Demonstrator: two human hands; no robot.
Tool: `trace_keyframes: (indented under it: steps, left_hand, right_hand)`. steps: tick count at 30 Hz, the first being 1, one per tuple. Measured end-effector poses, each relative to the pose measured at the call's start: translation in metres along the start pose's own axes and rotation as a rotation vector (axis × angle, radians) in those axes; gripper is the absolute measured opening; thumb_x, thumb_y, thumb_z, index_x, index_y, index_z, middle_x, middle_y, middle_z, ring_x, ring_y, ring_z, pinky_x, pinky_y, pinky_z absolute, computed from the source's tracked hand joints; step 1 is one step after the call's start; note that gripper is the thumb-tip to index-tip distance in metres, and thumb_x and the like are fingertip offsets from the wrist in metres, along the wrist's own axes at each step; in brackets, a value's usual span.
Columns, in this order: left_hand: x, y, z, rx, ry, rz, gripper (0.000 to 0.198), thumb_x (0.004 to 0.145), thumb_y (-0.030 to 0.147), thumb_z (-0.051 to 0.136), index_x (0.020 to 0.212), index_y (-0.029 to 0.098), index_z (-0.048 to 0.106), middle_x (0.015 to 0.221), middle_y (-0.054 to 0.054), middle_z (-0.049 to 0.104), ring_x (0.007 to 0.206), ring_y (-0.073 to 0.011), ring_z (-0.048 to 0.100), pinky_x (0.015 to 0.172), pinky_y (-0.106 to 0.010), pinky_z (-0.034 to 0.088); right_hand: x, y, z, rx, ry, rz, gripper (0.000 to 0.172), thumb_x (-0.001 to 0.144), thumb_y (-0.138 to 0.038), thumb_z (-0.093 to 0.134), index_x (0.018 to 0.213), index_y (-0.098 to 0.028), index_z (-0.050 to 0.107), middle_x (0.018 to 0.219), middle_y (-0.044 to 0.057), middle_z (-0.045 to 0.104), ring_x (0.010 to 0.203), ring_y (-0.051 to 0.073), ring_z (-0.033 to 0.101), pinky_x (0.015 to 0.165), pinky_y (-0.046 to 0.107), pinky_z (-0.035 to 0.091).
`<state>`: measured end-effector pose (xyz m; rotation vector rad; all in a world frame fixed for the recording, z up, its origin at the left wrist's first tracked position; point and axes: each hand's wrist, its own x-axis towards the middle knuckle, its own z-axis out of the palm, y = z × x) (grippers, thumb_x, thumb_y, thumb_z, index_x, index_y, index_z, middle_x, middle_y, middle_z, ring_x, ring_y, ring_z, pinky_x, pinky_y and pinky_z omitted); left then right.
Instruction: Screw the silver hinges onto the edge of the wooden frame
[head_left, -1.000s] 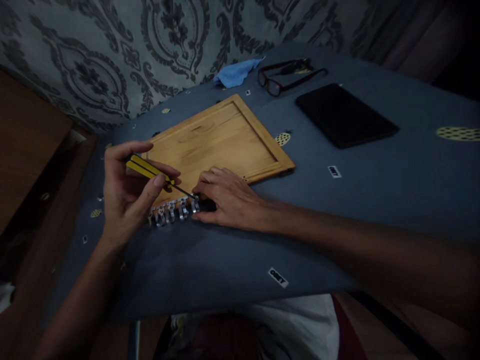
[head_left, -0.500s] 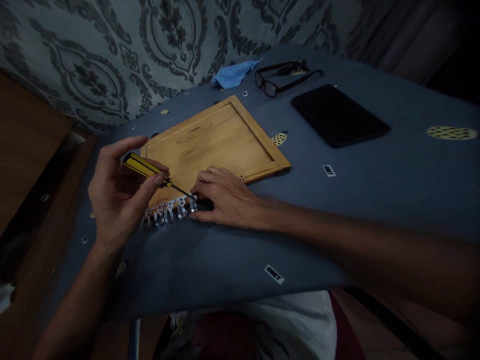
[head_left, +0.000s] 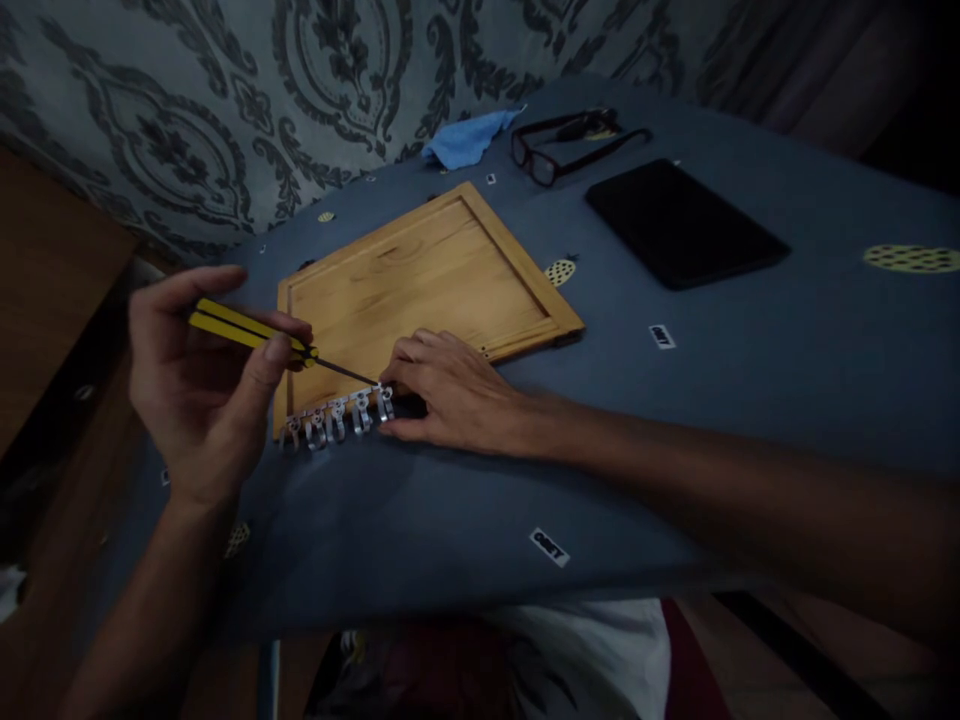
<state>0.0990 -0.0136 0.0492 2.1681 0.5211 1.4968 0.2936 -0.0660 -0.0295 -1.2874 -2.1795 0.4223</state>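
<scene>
A yellow and black screwdriver [head_left: 247, 328] is held between the thumb and fingers of my left hand [head_left: 206, 390]. Its tip touches the right end of a metal hook rack [head_left: 337, 415], which lies along the near edge of a framed wooden board [head_left: 405, 280]. Several curved hooks stick out from the rack toward me. My right hand [head_left: 457, 395] rests at the board's near edge, thumb and fingers pinched around the rack's right end. What exactly its fingertips grip is hidden, with a dark part showing beneath them.
Behind the board lie a blue cloth [head_left: 469, 138] and dark-framed glasses [head_left: 544, 165]. A black tablet-like slab [head_left: 682, 225] is at the right. The blue patterned tablecloth [head_left: 480, 530] reaches a curtain [head_left: 337, 80] at the back.
My left hand has shifted left, and the screwdriver lies at a flatter angle, its tip slightly further up and left. My right hand has barely moved.
</scene>
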Motion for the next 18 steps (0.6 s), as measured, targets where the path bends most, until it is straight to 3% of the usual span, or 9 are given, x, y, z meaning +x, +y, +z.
trace_keyframes:
  steps: [5,11,18]
  left_hand:
    - [-0.0058,0.0002,0.0027,0.011,-0.085,-0.052,0.041,0.079,0.018,0.09,0.115,0.021,0.07,0.092,0.001,0.072,0.079,-0.0153,0.078,0.075,-0.025,0.065]
    - [-0.0075,-0.0018,0.0029,-0.026,-0.098,-0.05,0.04,0.082,0.015,0.088,0.118,0.022,0.07,0.091,0.001,0.076,0.082,-0.014,0.078,0.077,-0.023,0.064]
    - [-0.007,-0.0038,0.0007,-0.115,-0.197,-0.023,0.048,0.084,0.001,0.08,0.126,0.022,0.069,0.099,0.001,0.076,0.09,-0.011,0.078,0.083,-0.019,0.063]
  right_hand:
    - [-0.0003,0.0005,-0.0003,-0.006,0.005,-0.009,0.045,0.09,-0.049,0.076,0.114,-0.012,0.071,0.108,0.011,0.065,0.103,0.027,0.054,0.087,0.037,0.038]
    - [-0.0002,0.0012,-0.0012,-0.013,-0.012,-0.005,0.046,0.09,-0.049,0.075,0.115,-0.01,0.071,0.109,0.012,0.064,0.103,0.027,0.055,0.088,0.038,0.039]
    - [0.0005,-0.0018,-0.0049,-0.033,-0.032,0.011,0.046,0.091,-0.049,0.075,0.116,-0.01,0.071,0.109,0.012,0.064,0.104,0.027,0.054,0.089,0.038,0.038]
